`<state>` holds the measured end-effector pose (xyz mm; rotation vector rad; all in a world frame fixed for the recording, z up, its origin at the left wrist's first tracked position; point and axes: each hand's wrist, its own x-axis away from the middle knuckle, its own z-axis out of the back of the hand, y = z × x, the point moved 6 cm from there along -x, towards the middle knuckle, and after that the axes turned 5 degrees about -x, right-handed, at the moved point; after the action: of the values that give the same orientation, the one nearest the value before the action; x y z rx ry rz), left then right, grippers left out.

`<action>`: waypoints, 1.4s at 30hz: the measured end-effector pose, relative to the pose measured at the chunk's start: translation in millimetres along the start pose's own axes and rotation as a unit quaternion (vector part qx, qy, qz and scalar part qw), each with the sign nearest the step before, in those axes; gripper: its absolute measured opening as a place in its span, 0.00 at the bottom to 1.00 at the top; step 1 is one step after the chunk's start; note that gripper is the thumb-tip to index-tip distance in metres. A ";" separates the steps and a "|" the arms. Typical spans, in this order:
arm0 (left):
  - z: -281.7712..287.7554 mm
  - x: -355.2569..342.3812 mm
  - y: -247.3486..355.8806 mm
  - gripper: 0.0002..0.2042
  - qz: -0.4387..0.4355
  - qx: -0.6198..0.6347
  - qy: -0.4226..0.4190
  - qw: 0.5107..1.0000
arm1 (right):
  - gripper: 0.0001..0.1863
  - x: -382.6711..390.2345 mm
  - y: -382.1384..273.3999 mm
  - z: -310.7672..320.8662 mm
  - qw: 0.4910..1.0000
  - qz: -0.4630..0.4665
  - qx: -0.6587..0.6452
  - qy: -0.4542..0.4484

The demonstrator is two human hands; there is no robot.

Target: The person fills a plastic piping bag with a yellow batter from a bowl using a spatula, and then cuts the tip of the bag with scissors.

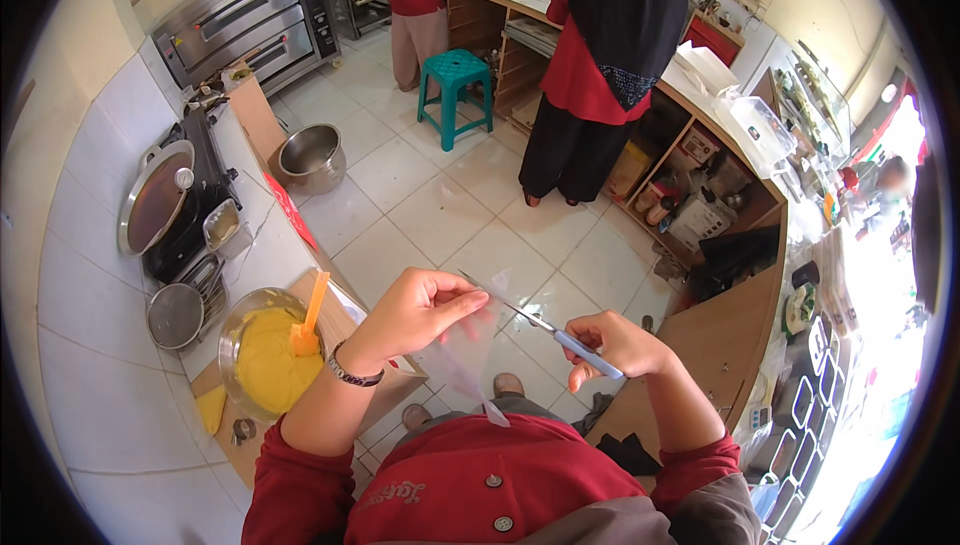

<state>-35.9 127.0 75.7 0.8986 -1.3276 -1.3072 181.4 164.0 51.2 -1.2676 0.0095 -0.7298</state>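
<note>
My left hand (pixel 418 313) pinches a thin, clear plastic bag (pixel 468 370) between thumb and fingers, in front of my chest. The bag hangs down from the fingers toward my red shirt, its lower end narrowing to a whitish tip. In my right hand (pixel 622 347) is a pair of scissors (pixel 588 351) with blue-grey handles. Their blades point up and left and reach the left hand's fingertips by the plastic. Whether the blades are parted or have cut the plastic is too fine to tell.
On the left counter are a metal bowl (pixel 233 337) of yellow batter with an orange spatula (pixel 312 315), a sieve (pixel 176 315) and a wide pan (pixel 150 207). A steel pot (pixel 311 157) and green stool (pixel 456 95) stand on the floor. Two people work along the far counter.
</note>
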 end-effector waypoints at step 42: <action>-9.4 -11.4 -0.2 0.09 0.015 0.040 -0.008 0.999 | 0.17 8.5 3.1 -1.0 0.992 -0.051 -0.114 0.028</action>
<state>-24.6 135.9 72.6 0.9205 -1.4090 -1.2488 189.2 159.2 51.5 -1.4738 0.0772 -0.8710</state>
